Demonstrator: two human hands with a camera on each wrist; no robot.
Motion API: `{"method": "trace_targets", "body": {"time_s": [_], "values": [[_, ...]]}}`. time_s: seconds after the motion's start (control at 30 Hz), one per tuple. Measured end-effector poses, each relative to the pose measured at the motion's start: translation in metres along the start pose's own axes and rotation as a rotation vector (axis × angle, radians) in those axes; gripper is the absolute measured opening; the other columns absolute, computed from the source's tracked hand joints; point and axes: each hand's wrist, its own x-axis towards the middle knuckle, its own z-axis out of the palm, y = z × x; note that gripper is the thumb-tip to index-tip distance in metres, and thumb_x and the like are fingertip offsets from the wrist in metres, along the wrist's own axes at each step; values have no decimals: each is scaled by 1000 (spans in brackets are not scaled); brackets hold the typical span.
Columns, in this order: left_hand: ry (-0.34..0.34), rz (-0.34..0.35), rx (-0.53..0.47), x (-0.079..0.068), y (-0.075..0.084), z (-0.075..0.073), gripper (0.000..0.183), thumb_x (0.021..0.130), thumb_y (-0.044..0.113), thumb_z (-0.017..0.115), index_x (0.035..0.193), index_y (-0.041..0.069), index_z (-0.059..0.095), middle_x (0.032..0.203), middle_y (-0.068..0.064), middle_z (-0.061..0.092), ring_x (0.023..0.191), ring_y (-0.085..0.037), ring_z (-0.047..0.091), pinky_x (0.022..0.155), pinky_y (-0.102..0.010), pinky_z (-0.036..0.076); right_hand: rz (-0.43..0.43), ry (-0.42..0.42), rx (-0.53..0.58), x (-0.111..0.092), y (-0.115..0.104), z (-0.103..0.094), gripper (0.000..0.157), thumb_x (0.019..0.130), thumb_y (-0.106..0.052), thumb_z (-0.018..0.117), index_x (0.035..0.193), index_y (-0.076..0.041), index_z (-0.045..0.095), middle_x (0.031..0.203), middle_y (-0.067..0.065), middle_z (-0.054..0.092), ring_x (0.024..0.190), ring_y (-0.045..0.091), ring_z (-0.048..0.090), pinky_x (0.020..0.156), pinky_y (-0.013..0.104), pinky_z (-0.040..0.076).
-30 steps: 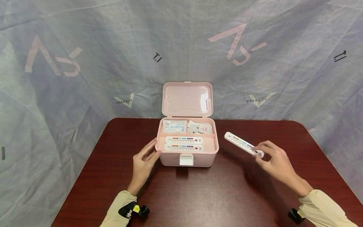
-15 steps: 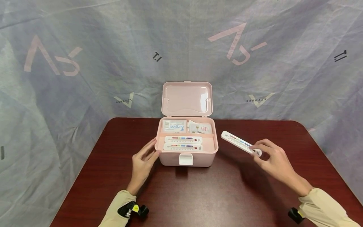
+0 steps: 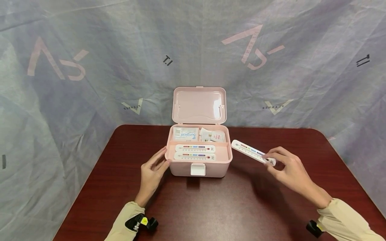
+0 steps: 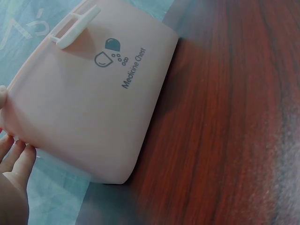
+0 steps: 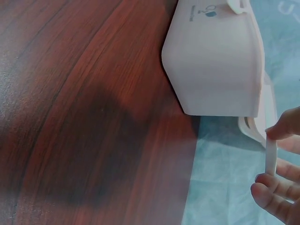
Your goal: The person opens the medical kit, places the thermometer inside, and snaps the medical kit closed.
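Note:
A pink medicine chest [image 3: 211, 169] stands with its lid [image 3: 199, 105] raised. My left hand [image 3: 152, 175] rests on the chest's left front corner, its fingertips along the side and its thumb at the front rim. Two white strip thermometers [image 3: 195, 148] lie side by side in the front compartment. To the right of the chest, my right hand [image 3: 291, 170] pinches a third thermometer [image 3: 250, 151] by its right end. That thermometer is held above the table, its far end tilted toward the chest and close to the right rim. In the right wrist view its thin edge [image 5: 271, 157] shows between thumb and fingers.
At the back of the chest, a packet marked Surgical [image 3: 185, 134] fills the left compartment and small packets [image 3: 212, 135] lie in the right one. A white latch [image 3: 198, 169] hangs on the front. Behind the dark red table [image 3: 223, 211] hangs a grey cloth [image 3: 150, 77].
My right hand has carried the thermometer slightly left, so its far end is now near the chest's right rim. The left hand has stayed at the corner.

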Motion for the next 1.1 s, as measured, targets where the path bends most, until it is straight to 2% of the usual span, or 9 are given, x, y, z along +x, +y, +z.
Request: {"method": "trace_targets", "body": {"time_s": [0.2,0.4,0.63,0.83,0.93,1.0,1.1], "values": [[-1,-9,-2,0,-1,-1,42,83,-5,69,122,-12,57,130,-25,53,122,-34,50,90,-30,49,-25,-6,9,4,-4,0,27,68,-1,72,89,-18,73,91,-9,61,77,3,53,63,19,38],[1,-23,3,-1,-1,-1,41,83,-5,69,122,-12,57,130,-25,53,122,-34,50,90,-30,49,-61,-7,20,9,-9,1,27,68,-1,72,90,-18,74,92,-8,61,76,4,53,59,19,38],[-1,-22,6,0,1,0,41,83,-5,69,122,-11,57,130,-24,53,121,-33,50,91,-52,44,-81,-25,41,13,-16,3,27,68,-1,72,90,-18,73,93,-9,60,71,2,51,53,13,36],[3,-14,-3,-1,-8,-1,42,83,-2,70,123,-8,59,131,-19,55,122,-28,51,90,-52,44,-85,-43,58,17,-20,7,26,69,-2,73,89,-18,73,93,-8,60,71,3,51,51,16,38],[4,-6,-4,0,-7,-1,42,83,-3,70,123,-8,58,130,-20,55,121,-29,51,90,-53,44,-81,-52,75,19,-22,10,26,70,-2,72,89,-18,73,93,-8,60,71,3,51,50,16,40],[2,-9,-1,0,1,0,42,83,-5,69,122,-12,57,130,-25,53,121,-33,50,90,-54,43,-84,-56,85,20,-23,12,26,70,-1,72,89,-18,73,94,-8,59,71,3,51,51,15,41],[3,-17,4,0,3,0,42,83,-5,69,122,-12,57,130,-25,53,121,-34,50,91,-46,47,-89,-64,101,22,-24,15,26,70,-1,72,90,-18,73,95,-8,59,70,3,52,51,14,42]]}}
